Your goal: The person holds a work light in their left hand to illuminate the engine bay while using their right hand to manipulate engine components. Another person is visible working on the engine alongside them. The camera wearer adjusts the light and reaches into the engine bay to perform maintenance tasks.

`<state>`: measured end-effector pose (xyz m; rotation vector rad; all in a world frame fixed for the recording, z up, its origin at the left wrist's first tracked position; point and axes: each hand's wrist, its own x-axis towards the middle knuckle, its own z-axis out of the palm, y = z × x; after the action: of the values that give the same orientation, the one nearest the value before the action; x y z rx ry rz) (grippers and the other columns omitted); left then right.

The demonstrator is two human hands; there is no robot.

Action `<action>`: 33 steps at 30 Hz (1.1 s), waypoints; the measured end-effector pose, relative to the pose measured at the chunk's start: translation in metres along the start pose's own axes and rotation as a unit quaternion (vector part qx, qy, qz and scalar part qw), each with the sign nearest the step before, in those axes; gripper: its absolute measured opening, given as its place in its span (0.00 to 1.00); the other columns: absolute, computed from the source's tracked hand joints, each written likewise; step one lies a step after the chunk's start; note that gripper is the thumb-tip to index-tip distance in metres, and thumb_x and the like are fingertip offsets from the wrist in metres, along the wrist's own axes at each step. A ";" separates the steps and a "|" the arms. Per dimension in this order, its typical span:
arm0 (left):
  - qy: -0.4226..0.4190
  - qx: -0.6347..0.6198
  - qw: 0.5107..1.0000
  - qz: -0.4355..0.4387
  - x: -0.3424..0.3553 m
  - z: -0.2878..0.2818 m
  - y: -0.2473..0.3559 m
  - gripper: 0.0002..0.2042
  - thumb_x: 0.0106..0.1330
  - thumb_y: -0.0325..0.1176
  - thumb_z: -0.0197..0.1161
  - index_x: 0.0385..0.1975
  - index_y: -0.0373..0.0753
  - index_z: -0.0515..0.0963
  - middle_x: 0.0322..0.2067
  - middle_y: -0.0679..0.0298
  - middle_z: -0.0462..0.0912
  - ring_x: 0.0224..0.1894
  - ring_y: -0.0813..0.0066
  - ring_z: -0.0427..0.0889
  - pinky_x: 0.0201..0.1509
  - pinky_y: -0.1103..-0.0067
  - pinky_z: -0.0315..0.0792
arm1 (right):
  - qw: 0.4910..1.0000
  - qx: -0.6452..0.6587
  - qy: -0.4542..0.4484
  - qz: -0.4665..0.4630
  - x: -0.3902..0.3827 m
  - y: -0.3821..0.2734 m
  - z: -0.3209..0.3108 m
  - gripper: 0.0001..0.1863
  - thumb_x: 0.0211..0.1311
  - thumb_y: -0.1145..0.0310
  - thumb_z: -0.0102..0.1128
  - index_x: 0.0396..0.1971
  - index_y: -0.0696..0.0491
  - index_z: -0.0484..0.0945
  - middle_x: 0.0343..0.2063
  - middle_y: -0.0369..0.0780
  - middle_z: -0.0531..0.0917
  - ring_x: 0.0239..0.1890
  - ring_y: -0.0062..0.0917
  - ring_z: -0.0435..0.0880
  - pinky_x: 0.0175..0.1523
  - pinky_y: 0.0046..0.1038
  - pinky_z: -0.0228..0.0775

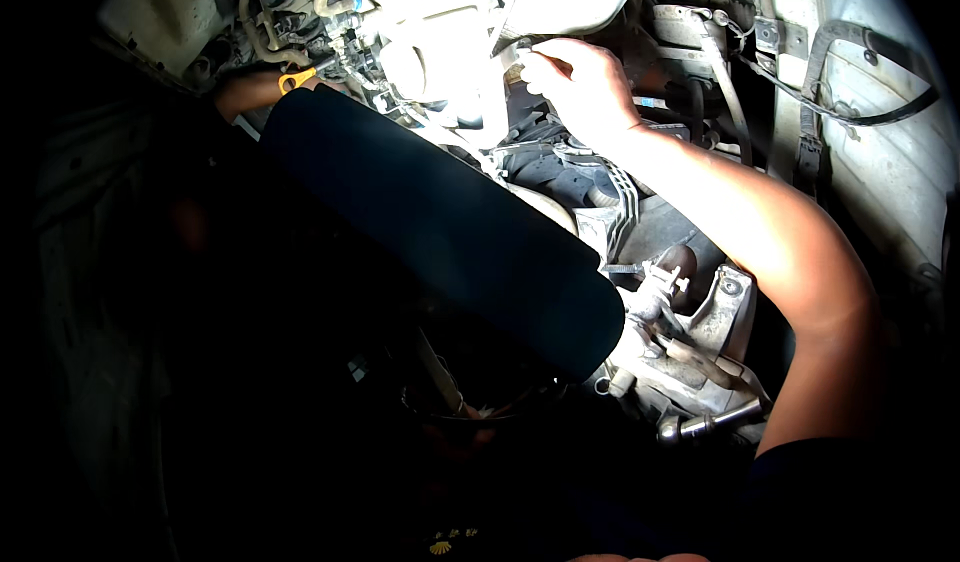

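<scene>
Inside an engine bay, my right hand [580, 84] reaches in from the right, its fingers bent together against a pale engine part [495, 87]. What the fingertips hold, if anything, is hidden in the glare. Close above them a thin metal rod [510, 7] stands at a slant. At the upper left, part of my left hand and wrist [255, 92] shows beside a yellow loop handle [297, 79], like that of a dipstick. Its fingers are hidden behind a large dark oblong shape [440, 232] that crosses the middle of the view.
A chrome ratchet-like tool [708, 422] lies low on the right, by a dusty metal bracket [735, 297]. Hoses and a black cable [870, 119] run along the right body panel [880, 192]. More hoses [255, 22] crowd the upper left. Deep shadow covers the lower left.
</scene>
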<state>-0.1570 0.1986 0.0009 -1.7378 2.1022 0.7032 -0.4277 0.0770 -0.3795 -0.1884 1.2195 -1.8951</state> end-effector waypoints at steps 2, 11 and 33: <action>-0.009 -0.006 1.000 -0.025 0.000 -0.002 -0.005 0.10 0.58 0.29 0.78 0.27 0.40 0.79 0.24 0.70 0.82 0.27 0.80 0.82 0.32 0.79 0.75 | 1.000 0.010 0.008 -0.001 0.001 0.002 -0.001 0.13 0.74 0.68 0.64 0.50 0.61 0.83 0.35 0.39 0.89 0.37 0.18 0.88 0.43 0.22 0.80; -0.037 0.107 0.994 -0.004 -0.004 0.005 0.006 0.13 0.61 0.37 0.79 0.36 0.36 0.84 0.32 0.61 0.89 0.34 0.72 0.92 0.35 0.76 0.87 | 0.990 -0.067 0.123 0.000 0.000 0.029 -0.001 0.14 0.79 0.61 0.54 0.49 0.56 0.80 0.32 0.40 0.86 0.33 0.26 0.84 0.41 0.31 0.78; -0.065 0.040 0.997 -0.003 -0.031 -0.003 -0.022 0.13 0.61 0.30 0.79 0.35 0.39 0.78 0.33 0.68 0.82 0.34 0.76 0.85 0.40 0.76 0.84 | 0.990 -0.096 0.096 -0.030 0.001 0.002 -0.006 0.12 0.75 0.60 0.57 0.44 0.54 0.81 0.37 0.47 0.88 0.40 0.42 0.88 0.46 0.40 0.78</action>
<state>-0.1291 0.2196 0.0164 -1.6109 2.0103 0.7009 -0.4300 0.0801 -0.3844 -0.1489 1.5435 -1.8797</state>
